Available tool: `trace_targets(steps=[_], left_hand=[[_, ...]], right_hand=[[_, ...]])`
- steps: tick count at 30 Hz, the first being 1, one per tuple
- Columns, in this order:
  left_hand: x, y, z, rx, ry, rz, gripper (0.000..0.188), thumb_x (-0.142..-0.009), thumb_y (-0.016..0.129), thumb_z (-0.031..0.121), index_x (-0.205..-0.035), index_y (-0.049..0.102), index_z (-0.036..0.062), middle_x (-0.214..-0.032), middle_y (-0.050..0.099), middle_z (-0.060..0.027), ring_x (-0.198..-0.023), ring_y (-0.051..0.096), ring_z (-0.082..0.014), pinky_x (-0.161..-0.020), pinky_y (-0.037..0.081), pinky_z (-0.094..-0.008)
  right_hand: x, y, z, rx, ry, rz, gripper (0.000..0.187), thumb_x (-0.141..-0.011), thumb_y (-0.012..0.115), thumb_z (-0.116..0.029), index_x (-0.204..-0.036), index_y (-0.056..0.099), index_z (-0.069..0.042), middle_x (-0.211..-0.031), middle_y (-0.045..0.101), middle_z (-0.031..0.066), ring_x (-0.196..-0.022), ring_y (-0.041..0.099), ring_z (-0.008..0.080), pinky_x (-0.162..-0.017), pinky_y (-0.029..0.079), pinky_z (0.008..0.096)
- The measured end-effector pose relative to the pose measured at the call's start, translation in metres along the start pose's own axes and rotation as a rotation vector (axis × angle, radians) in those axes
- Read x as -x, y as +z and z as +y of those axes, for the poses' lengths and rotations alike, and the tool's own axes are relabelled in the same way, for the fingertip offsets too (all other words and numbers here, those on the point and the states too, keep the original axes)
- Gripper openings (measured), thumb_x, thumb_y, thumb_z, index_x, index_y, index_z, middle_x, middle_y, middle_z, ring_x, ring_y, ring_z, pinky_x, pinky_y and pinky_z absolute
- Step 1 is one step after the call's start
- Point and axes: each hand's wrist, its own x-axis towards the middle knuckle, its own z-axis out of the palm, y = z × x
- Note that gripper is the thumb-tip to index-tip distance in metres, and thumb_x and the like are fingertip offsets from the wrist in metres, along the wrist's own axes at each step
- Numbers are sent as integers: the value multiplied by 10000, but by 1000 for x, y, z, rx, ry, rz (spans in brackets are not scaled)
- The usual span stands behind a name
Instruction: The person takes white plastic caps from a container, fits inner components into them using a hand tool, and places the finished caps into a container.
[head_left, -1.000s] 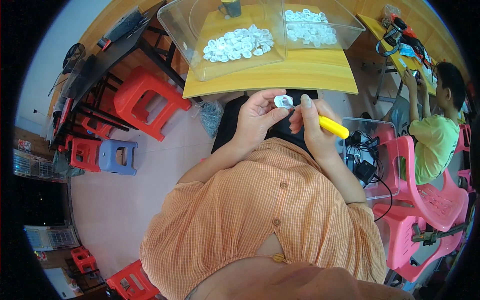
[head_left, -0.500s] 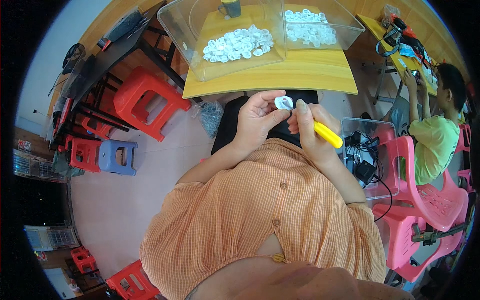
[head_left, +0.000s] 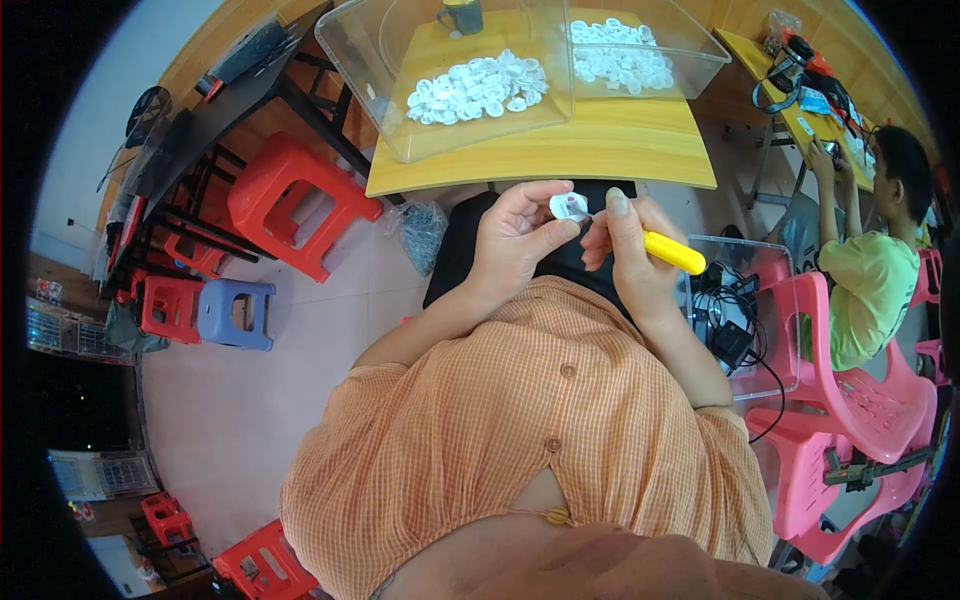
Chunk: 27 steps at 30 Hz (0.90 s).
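Note:
My left hand (head_left: 512,238) pinches a small white plastic piece (head_left: 567,206) between thumb and fingers, over my lap. Just to its right, my right hand (head_left: 636,238) is closed around a hand tool with a yellow handle (head_left: 675,253). The thin grey shaft points left at the white piece; its tip is too small to make out, so I cannot tell whether they touch. Beyond my hands, a pile of similar white pieces (head_left: 480,88) lies in a transparent plastic bin (head_left: 400,145). A second such bin (head_left: 690,75) with more white pieces stands to its right.
Both bins rest on a yellow table (head_left: 620,150), with a dark mug (head_left: 462,17) behind. Red stools (head_left: 285,200) and a blue stool (head_left: 236,313) stand left. At right are a transparent box of cables (head_left: 735,330), pink chairs (head_left: 870,410) and a seated person (head_left: 860,270) in light green.
My right hand has shifted slightly right, away from the white piece. The yellow handle now lies flatter and farther right. My left hand has barely moved.

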Motion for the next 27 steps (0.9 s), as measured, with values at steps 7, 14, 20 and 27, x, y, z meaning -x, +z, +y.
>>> trace_targets(steps=[7,14,20,27], left_hand=[[1,-1,-2,2,21,11,371,-835,667,-30,-1182,540,1,-1071,632,-86,-971,605,-135,-874,495,-274],[2,-1,-1,3,36,5,377,-831,671,-31,-1183,539,0,-1064,631,-87,-966,606,-136,-869,496,-276],[0,0,2,-16,-14,17,378,-835,665,-31,-1190,539,1,-1059,632,-88,-960,609,-143,-876,502,-285],[0,2,2,11,-7,0,368,-842,658,-30,-1191,546,5,-1050,633,-80,-950,610,-136,-878,502,-281]], right_hand=[[3,2,4,133,-158,4,239,-932,587,-122,-737,607,15,-629,614,52,-500,556,62,-455,436,190],[3,2,3,113,-169,3,230,-931,589,-122,-744,611,11,-622,609,47,-488,550,63,-448,437,193],[0,-7,-6,38,-2,6,285,-936,590,-204,-737,606,0,-613,605,43,-478,543,67,-438,430,200],[2,-4,2,140,-193,-25,222,-917,602,-118,-741,627,15,-622,619,46,-482,562,73,-441,434,205]])
